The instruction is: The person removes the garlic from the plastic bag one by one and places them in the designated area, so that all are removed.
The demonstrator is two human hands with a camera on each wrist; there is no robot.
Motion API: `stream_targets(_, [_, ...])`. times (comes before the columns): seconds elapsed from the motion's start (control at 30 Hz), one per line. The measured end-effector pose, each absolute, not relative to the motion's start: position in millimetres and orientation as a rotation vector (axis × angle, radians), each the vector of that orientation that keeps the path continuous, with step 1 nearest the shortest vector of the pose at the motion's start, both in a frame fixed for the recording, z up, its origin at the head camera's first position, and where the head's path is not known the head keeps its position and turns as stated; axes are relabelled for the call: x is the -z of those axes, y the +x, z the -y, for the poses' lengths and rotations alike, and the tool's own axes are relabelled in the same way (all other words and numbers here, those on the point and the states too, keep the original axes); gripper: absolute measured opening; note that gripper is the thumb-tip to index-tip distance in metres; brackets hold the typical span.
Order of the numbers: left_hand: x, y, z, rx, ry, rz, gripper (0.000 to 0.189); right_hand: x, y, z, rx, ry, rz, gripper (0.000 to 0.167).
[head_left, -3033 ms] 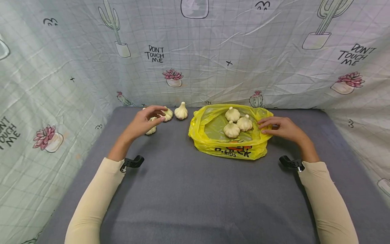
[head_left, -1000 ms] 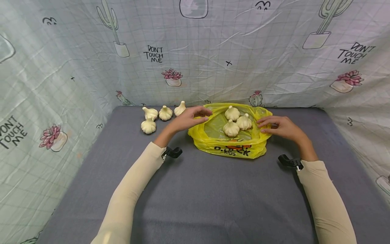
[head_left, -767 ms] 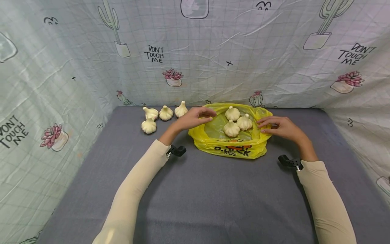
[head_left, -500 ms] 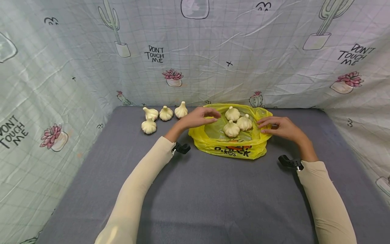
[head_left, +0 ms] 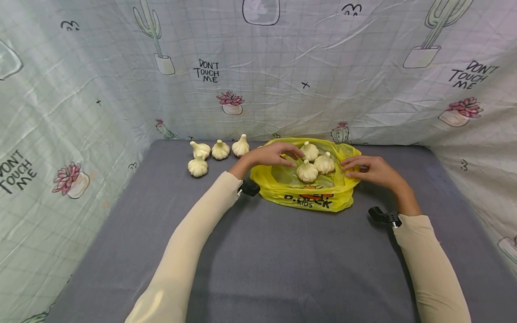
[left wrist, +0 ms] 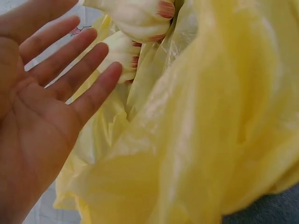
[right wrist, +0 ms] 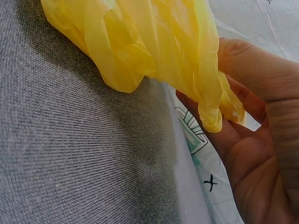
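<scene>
A yellow plastic bag [head_left: 307, 197] stands with its mouth spread, and three garlic bulbs [head_left: 307, 171] sit inside it. My left hand [head_left: 272, 154] reaches over the bag's left rim, fingertips close to the bulbs. In the left wrist view the fingers [left wrist: 96, 100] are spread and nearly straight, beside a garlic bulb [left wrist: 140, 18] with reddish root ends. At the bag's right side my right hand [head_left: 373, 170] pinches the rim between thumb and fingers. The right wrist view shows the bag's gathered edge [right wrist: 210, 93] between that thumb and the fingers behind.
Several more garlic bulbs lie on the grey table [head_left: 282, 260] left of the bag, among them an upright bulb [head_left: 240, 146] and one nearer the front [head_left: 197, 167]. A printed fabric backdrop [head_left: 282, 67] rises behind and along both sides. Each wrist wears a black strap.
My left hand has travelled from the loose bulbs on the left across the bag's rim, toward the bulbs inside. The right hand stays at the rim. The bulbs keep their places.
</scene>
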State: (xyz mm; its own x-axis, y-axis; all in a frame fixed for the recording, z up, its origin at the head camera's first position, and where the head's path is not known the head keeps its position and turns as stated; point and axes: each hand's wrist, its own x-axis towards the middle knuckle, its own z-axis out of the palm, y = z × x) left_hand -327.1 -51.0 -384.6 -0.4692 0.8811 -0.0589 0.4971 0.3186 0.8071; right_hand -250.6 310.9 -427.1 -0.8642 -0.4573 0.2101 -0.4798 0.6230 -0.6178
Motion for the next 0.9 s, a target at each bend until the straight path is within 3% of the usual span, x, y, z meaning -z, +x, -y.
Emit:
stream_targets(0.3, [395.6, -339.8, 35.7, -1.013, 1.182, -1.963, 0.049, 427.7, -251.5, -313.2, -1.080, 0.779, 2.834, 0.020])
stream_targets(0.9, [415.3, -359.3, 19.3, -1.152, 1.028, -1.745, 0.032, 425.9, -254.7, -310.4, -1.093, 0.810, 2.848, 0.019])
